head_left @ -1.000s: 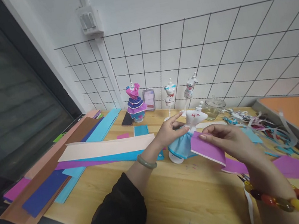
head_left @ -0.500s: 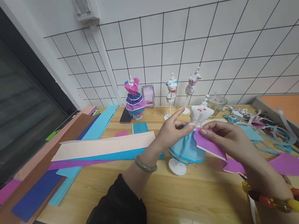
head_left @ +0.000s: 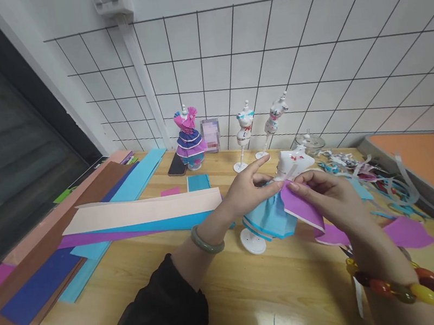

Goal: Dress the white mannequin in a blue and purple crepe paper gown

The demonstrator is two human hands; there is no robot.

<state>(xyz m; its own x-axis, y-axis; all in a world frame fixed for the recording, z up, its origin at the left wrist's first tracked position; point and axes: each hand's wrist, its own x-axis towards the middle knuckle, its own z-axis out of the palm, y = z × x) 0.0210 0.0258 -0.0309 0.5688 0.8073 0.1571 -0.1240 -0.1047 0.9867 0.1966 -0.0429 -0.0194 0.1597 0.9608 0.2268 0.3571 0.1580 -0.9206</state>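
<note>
A small white mannequin (head_left: 293,163) leans on its round white base, wearing a pleated light-blue skirt (head_left: 271,217). My left hand (head_left: 246,191) grips it at the waist, the thumb across the top of the skirt and the index finger stretched out behind. Between the thumb and fingers of my right hand (head_left: 323,192) is a purple paper strip (head_left: 302,208) with a pale edge. The strip's upper end lies against the skirt's waist, and its lower part curls down to the table under my right wrist.
Long coloured paper strips (head_left: 142,211) lie at the left. Behind stand a dressed mannequin (head_left: 189,139), two bare-stand mannequins (head_left: 244,125) and a phone (head_left: 177,165). Paper scraps (head_left: 384,180), a purple piece (head_left: 408,232) and an orange-lined tray (head_left: 432,167) are at the right.
The view has shifted slightly, so most things appear a little further left. Both hands keep nearly the same hold, and the skirted mannequin's top leans slightly further right.
</note>
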